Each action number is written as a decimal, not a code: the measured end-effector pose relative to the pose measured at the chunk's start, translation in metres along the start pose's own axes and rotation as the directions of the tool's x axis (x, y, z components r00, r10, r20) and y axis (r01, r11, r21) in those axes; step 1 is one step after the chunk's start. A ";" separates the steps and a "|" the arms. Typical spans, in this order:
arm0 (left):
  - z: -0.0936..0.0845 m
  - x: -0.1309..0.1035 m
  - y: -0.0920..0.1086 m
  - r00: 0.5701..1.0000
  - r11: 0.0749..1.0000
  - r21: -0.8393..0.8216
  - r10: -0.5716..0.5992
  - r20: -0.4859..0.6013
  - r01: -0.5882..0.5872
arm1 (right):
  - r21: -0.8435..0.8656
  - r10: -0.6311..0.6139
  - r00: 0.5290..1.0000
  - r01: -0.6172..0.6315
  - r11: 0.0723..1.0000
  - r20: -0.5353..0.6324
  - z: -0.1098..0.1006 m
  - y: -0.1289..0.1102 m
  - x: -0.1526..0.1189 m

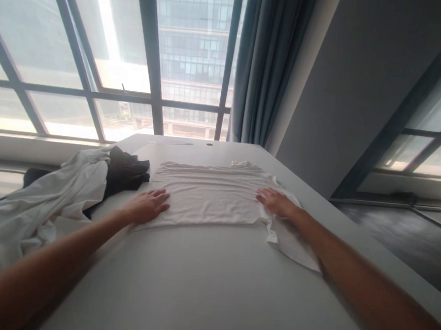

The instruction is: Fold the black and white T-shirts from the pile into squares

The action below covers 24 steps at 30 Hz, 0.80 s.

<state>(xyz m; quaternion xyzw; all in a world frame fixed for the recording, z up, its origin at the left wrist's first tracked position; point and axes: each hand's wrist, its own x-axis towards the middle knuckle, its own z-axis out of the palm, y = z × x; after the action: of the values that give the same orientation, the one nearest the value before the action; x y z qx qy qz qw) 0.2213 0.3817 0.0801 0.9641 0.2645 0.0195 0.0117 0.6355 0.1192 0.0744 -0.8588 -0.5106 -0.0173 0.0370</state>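
Note:
A white garment (210,197), which looks like a shirt, lies spread on the white table (195,285). Soft creases run across it, and a loose part hangs out at its right side, beneath my right forearm. My left hand (148,206) rests flat on the garment's left edge, fingers stretched out. On the right edge lies my right hand (274,202), palm down with its fingers extended. Neither hand grips the cloth. The garment's far edge is bunched into folds.
Heaped at the table's left are a white cloth (70,183) and a black cloth (128,173). Beyond the far edge stand large windows (191,56) and a blue-grey curtain (267,62). A grey wall or pillar (348,93) rises on the right.

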 end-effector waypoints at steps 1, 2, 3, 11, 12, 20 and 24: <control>0.003 -0.008 -0.005 1.000 1.000 -0.012 -0.004 0.023 0.005 | 0.011 0.037 0.999 -0.038 0.999 0.035 0.002 0.009 -0.013; 0.005 -0.014 -0.009 0.999 1.000 -0.022 -0.014 0.034 0.014 | 0.018 0.082 0.995 -0.083 0.996 0.061 0.004 0.015 -0.025; 0.007 -0.018 -0.013 0.999 0.999 -0.029 -0.018 0.035 0.019 | 0.023 0.120 0.990 -0.122 0.992 0.072 0.005 0.020 -0.036; 0.000 -0.051 -0.027 0.994 0.980 -0.172 0.086 -0.060 -0.096 | 0.078 0.119 0.992 -0.115 0.990 -0.051 -0.015 0.058 -0.083; -0.004 -0.058 -0.029 0.991 0.968 -0.215 0.120 -0.066 -0.131 | 0.063 0.123 0.991 -0.120 0.991 -0.048 -0.018 0.068 -0.087; -0.028 -0.095 -0.045 0.988 0.899 -0.430 0.131 0.078 -0.085 | 0.183 0.086 0.996 -0.090 0.979 0.028 -0.027 0.111 -0.112; -0.021 -0.090 -0.042 0.993 0.902 -0.416 0.118 -0.017 -0.115 | 0.331 0.006 0.999 -0.018 0.944 0.037 -0.032 0.096 -0.112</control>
<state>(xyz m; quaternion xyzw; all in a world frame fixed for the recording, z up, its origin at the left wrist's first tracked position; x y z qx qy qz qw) 0.1215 0.3720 0.0971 0.9536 0.1961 0.0721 0.2169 0.6663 -0.0267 0.0946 -0.8437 -0.5016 0.0841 0.1717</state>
